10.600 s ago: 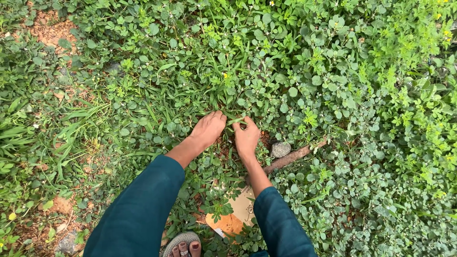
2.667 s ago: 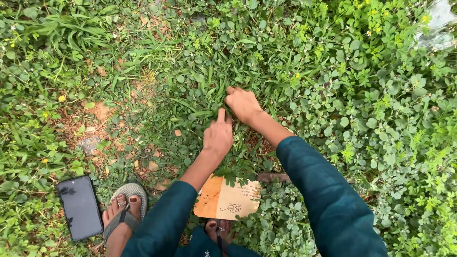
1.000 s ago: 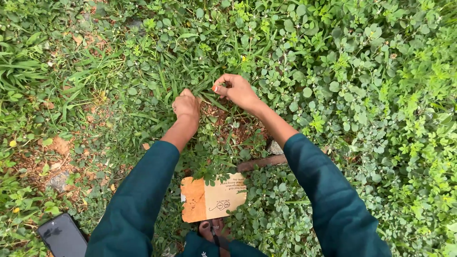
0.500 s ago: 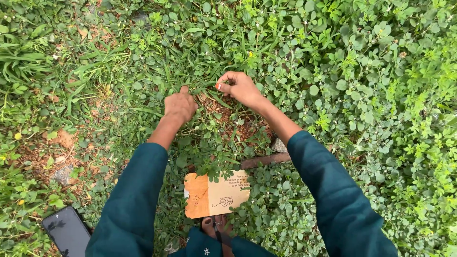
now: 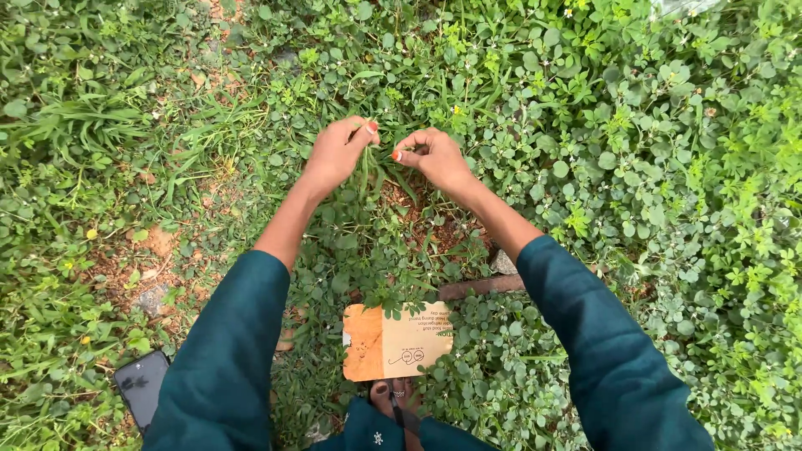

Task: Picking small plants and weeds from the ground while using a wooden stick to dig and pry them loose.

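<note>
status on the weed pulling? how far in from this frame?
Done: a small patch of bare brown soil shows just below the hands. In hand: the left hand and right hand are raised, pinching green grass blades between them. Left: dense green ground cover surrounds the patch on all sides. The brown paper bag lies flat; its contents cannot be seen.

teal sleeves (image 5: 225, 351), green weeds (image 5: 652, 167), orange-and-tan paper bag (image 5: 397, 341), black phone (image 5: 142, 386), red-brown soil (image 5: 418, 205)
</note>
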